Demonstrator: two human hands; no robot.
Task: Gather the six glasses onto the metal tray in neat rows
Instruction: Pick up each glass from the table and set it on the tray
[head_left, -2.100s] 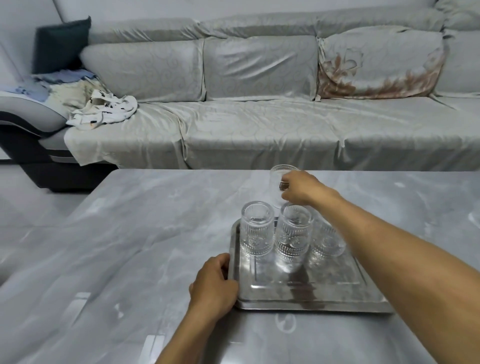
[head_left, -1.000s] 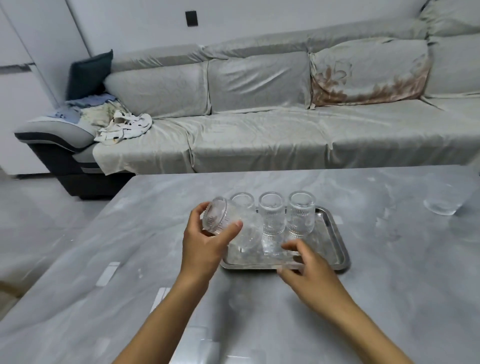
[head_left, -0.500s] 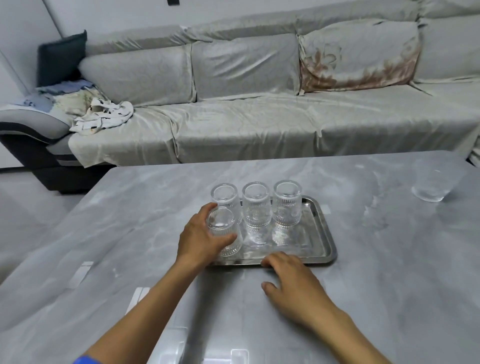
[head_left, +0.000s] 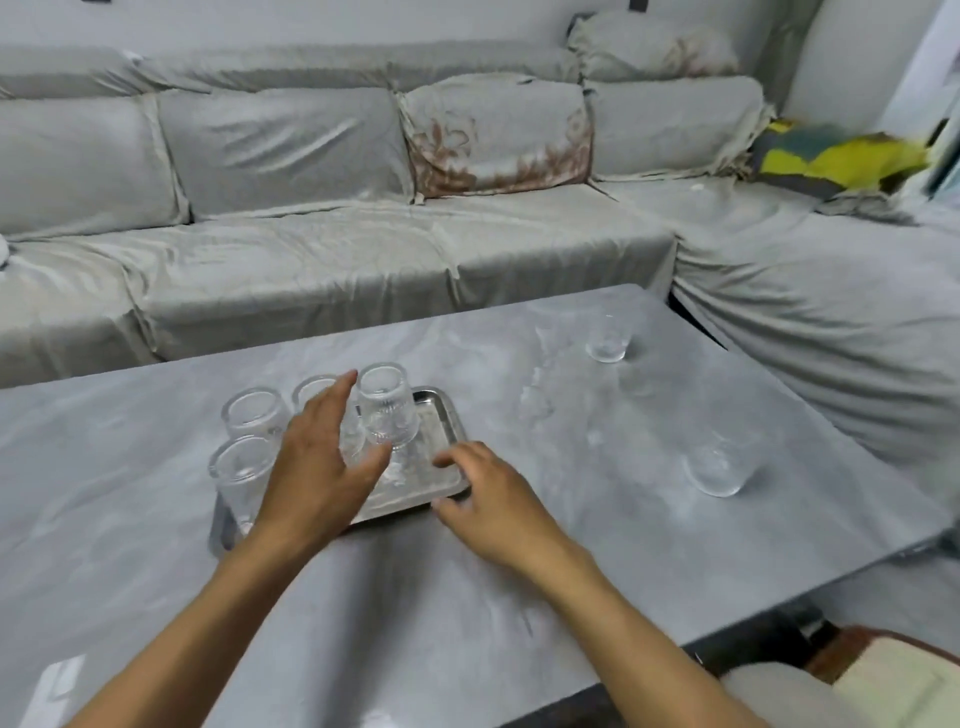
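Note:
A metal tray (head_left: 441, 415) lies on the grey marble table (head_left: 467, 597). Several ribbed clear glasses stand on it: a back row with one at the left (head_left: 254, 410), one in the middle (head_left: 311, 389) partly hidden by my hand, one at the right (head_left: 387, 408), and a front-left glass (head_left: 239, 470). My left hand (head_left: 322, 462) hovers over the tray with fingers spread, holding nothing. My right hand (head_left: 493, 499) rests open at the tray's near right corner. Two more glasses stand off the tray: one far right (head_left: 607, 340), one nearer (head_left: 717, 470).
A grey covered sofa (head_left: 363, 260) wraps around the table's far and right sides. A yellow and dark cushion (head_left: 841, 156) lies at the far right. The table's right edge (head_left: 810, 415) runs close to the sofa. A brown and cream item (head_left: 893, 680) sits at bottom right.
My left hand has let go of the front-left glass on the tray and spread open above it. The view has swung right, bringing two loose glasses into sight.

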